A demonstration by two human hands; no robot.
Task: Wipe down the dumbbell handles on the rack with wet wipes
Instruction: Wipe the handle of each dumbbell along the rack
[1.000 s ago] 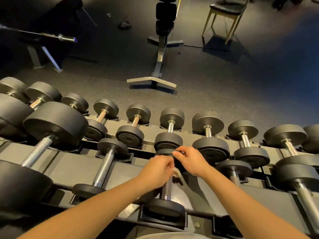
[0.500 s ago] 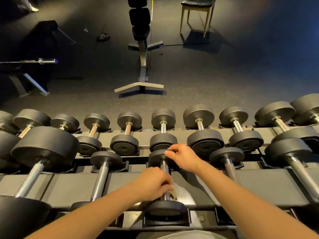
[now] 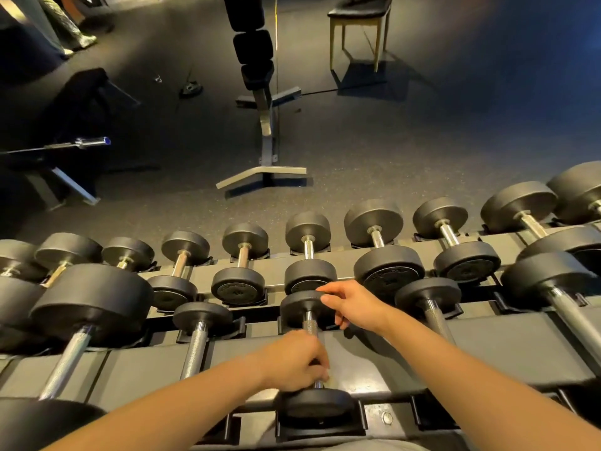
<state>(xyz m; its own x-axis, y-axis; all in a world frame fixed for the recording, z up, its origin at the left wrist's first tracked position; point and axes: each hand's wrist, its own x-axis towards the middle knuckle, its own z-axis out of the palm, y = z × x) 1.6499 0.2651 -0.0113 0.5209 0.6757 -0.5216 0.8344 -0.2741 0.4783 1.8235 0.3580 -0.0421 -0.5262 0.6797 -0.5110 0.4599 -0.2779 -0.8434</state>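
A small black dumbbell [image 3: 307, 309] with a knurled chrome handle [image 3: 310, 325] lies on the near tier of the rack [image 3: 487, 349]. My left hand [image 3: 294, 364] is wrapped round the near end of that handle, with a pale wet wipe [image 3: 328, 379] peeking out under the fingers. My right hand [image 3: 353, 307] rests on the right side of the dumbbell's far head, fingers curved over its edge. Its near head [image 3: 313, 403] sits in the front cradle.
Dumbbells fill both tiers, larger ones at far left [image 3: 92, 307] and far right [image 3: 549, 281]. Behind the rack are dark rubber floor, a bench frame [image 3: 265, 131], a barbell end [image 3: 91, 142] and a chair [image 3: 357, 24].
My left hand has slid along the handle toward me, from near the far head down to the near end. My right hand stayed on the far head. The camera tilted up.
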